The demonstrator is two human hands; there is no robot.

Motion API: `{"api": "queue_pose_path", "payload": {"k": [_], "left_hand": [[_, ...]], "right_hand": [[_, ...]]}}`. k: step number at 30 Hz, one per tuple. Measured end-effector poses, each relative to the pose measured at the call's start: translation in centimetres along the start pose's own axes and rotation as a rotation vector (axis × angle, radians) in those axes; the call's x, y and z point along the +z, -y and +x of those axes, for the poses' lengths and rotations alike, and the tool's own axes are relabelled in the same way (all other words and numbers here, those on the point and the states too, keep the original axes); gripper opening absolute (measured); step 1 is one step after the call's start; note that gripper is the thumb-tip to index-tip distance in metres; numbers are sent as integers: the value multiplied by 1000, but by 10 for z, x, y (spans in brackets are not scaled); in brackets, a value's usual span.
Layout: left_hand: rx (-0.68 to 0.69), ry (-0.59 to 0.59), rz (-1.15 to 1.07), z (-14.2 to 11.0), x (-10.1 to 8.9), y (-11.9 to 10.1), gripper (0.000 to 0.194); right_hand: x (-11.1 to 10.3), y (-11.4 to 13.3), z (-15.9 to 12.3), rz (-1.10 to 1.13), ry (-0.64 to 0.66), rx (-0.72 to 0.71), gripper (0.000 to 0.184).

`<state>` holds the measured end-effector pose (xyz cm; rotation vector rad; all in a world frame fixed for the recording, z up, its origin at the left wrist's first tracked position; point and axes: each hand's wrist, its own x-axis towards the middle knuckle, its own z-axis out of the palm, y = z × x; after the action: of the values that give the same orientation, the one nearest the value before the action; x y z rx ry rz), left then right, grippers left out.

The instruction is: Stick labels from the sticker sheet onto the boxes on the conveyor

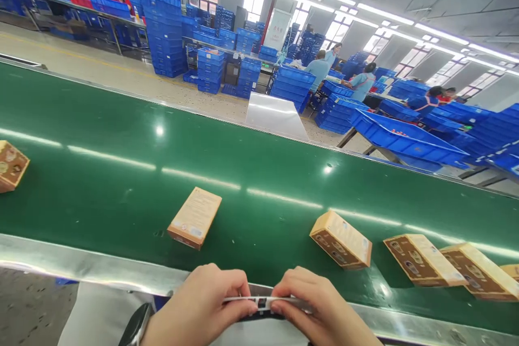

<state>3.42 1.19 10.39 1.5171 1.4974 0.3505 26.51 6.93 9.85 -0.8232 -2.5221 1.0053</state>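
Note:
Low in the middle of the head view, a thin, flat white piece [263, 298] is seen nearly edge-on, with a small dark part at its centre. My left hand [214, 297] pinches its left side between thumb and fingers. On the other side my right hand [306, 303] grips it the same way, its fingertips close to the left ones. What kind of thing it is, I cannot make out. Both hands are at the near metal edge of a green conveyor belt [259, 227]. Beyond the left hand, a brown and cream carton [195, 219] lies on the belt.
More such cartons lie on the belt: one carton [343, 240] right of centre, several farther right, and another carton [12, 166] at the left edge. Past the belt stand stacked blue crates [164, 32] and a tilted blue tray [409, 138]. Several people work at tables behind.

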Motion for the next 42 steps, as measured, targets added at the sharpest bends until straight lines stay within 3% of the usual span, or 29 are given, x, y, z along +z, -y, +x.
{"api": "queue_pose_path", "payload": {"k": [4,8,10,13,16,19,22,24,26,28,30,34,42], "left_hand": [[-12,1,-12,-6,2,7,21],[14,-23,-165,-9,4,17,24],[-21,-13,-260,-10,4,22,23],[-78,17,-358,-13,0,27,20],[-95,-17,-323,-17,-2,36,8],[-79,-54,-205,-17,2,52,3],[122,6,-100,-11,13,74,6],[349,-12,-21,-5,20,88,11],[533,-138,104,1,23,93,12],[626,-264,257,4,20,89,8],[649,-260,375,5,12,77,11],[575,-141,446,8,2,55,6],[582,-93,427,19,15,51,10]], "right_hand": [[8,6,13,-174,-68,-202,8],[23,12,25,-419,-187,-431,14],[32,15,25,-490,-228,-429,23],[39,14,20,-430,-259,-371,27],[33,4,20,-149,-216,-328,17],[26,-15,36,148,-378,15,9],[27,-32,66,392,-466,330,64],[30,-39,87,511,-391,354,83],[32,-40,102,561,-331,320,88],[30,-38,110,582,-324,301,87],[27,-35,111,593,-340,307,79],[19,-28,103,608,-386,392,48],[15,-20,92,585,-422,515,50]]}}
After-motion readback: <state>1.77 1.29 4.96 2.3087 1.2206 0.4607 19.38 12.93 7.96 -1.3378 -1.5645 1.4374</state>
